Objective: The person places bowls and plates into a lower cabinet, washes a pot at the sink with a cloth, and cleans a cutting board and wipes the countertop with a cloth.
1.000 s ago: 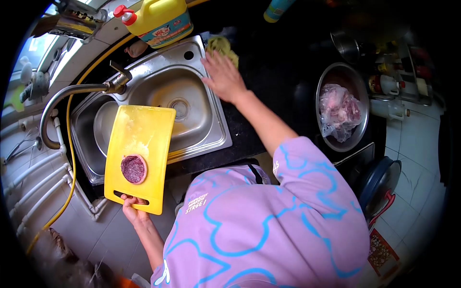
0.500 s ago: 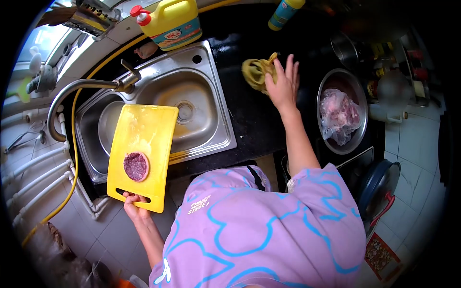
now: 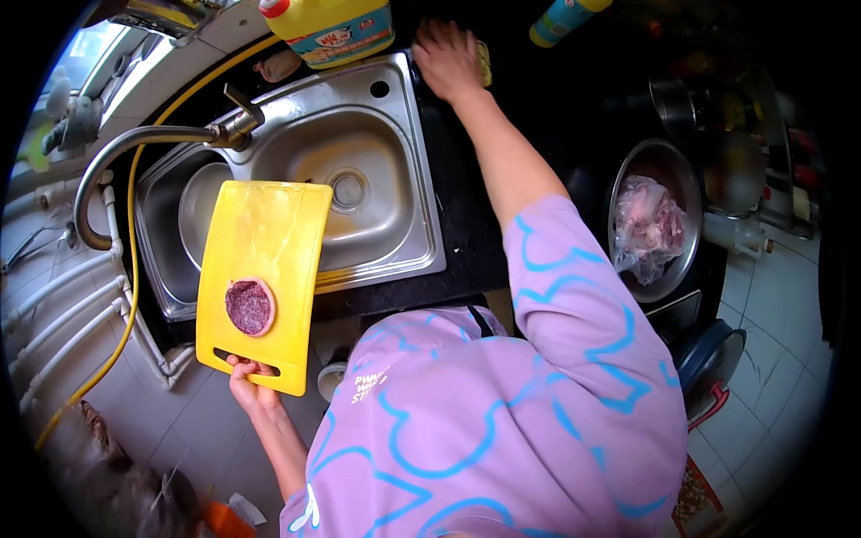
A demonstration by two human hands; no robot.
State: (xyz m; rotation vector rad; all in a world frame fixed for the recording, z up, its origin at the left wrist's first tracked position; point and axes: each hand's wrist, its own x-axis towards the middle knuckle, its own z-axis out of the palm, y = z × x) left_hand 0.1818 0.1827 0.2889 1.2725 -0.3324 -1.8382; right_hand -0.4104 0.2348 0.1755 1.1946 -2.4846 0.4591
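Note:
A yellow cutting board (image 3: 260, 229) is tilted over the front of the sink's left side. My left hand (image 3: 251, 381) is closed around its lower edge, with fingers through the handle slot. On the board lies a round, purple speckled disc (image 3: 249, 308) with a pink rim; I cannot tell what it is. At the back of the counter, my right hand (image 3: 448, 61) lies with its fingers stretched out over a yellowish cloth (image 3: 485, 65). Most of the cloth is hidden under the hand, beside the sink's back right corner.
The steel double sink (image 3: 429, 202) has a curved faucet (image 3: 148, 134). A yellow jug (image 3: 336, 31) stands behind it, and a blue-and-yellow bottle (image 3: 560, 20) farther right. On the right, a metal bowl (image 3: 691, 229) holds bagged meat (image 3: 647, 229). A yellow hose (image 3: 134, 255) runs along the left.
My right hand has moved back and left across the counter, and the cloth has gone with it. The left hand still holds the board, nearly unmoved. The view has shifted slightly.

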